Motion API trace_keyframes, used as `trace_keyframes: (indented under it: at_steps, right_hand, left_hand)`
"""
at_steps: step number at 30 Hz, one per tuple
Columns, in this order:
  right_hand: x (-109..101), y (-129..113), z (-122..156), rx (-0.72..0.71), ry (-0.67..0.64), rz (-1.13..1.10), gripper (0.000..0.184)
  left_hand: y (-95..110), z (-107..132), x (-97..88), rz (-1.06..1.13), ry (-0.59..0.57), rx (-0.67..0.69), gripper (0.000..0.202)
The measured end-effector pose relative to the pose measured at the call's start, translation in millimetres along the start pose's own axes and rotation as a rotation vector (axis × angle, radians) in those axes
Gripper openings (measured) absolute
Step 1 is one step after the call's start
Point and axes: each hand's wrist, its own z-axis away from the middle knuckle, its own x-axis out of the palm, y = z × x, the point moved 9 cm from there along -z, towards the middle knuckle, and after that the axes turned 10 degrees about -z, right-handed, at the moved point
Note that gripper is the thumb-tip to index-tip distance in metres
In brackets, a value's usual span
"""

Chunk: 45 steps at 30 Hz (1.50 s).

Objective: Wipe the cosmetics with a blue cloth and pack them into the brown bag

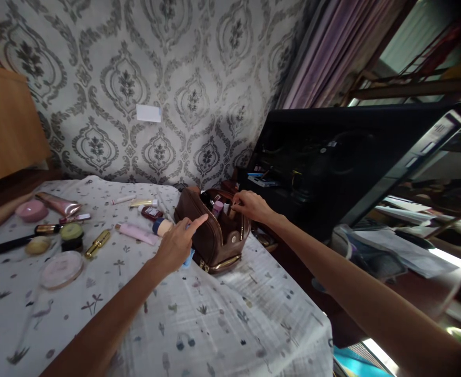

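Observation:
A brown makeup bag with a gold zipper stands unzipped near the right edge of the bed. Inside it, a pink-capped item and other small cosmetics show. My right hand is over the bag's opening, fingertips pinched at a small tan piece; its kind is unclear. My left hand lies against the bag's left side, index finger stretched along it and the other fingers curled. Something light blue peeks out beneath that palm. Just beyond it lies a dark-blue-capped bottle, beside a pink tube.
Several cosmetics cover the left side of the printed sheet, among them a round compact, a gold lipstick tube and a pink jar. A large black television stands right of the bed. Papers lie beyond my right arm.

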Motion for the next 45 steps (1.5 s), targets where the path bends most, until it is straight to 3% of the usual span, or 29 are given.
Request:
trace_keyframes:
  at_steps: [10,16,27,34,37,41,45]
  right_hand:
    - [7.8,-10.3,-3.4,0.010,-0.073,0.055,0.029]
    - [3.6,-8.0,-2.2,0.040,-0.048,0.003,0.028]
    - [-44.9,-9.4,11.7,0.056,0.185,-0.130,0.020]
    - [-75.4,-18.1,28.7,-0.023,0.460,-0.256,0.023]
    - [-64.4,-25.4,27.3,-0.050,0.408,-0.278,0.024]
    - [-30.3,-38.2,20.4,-0.095,0.222,-0.182,0.023]
    - [-5.0,-40.0,15.3,-0.121,0.160,-0.122,0.019]
  left_hand:
    - [2.9,0.6,-2.1,0.007,-0.033,0.013,0.075]
    - [2.2,0.8,-0.9,0.003,-0.033,0.022,0.075]
    - [-3.4,0.8,2.1,0.080,0.049,0.030,0.076]
    - [-0.9,1.9,-1.5,0.113,0.084,0.058,0.071]
    - [0.6,1.5,-2.7,0.128,0.102,0.070,0.069]
    - [2.0,0.7,-2.1,0.156,0.109,0.085,0.067]
    - [2.9,0.5,-1.3,0.167,0.100,0.100,0.065]
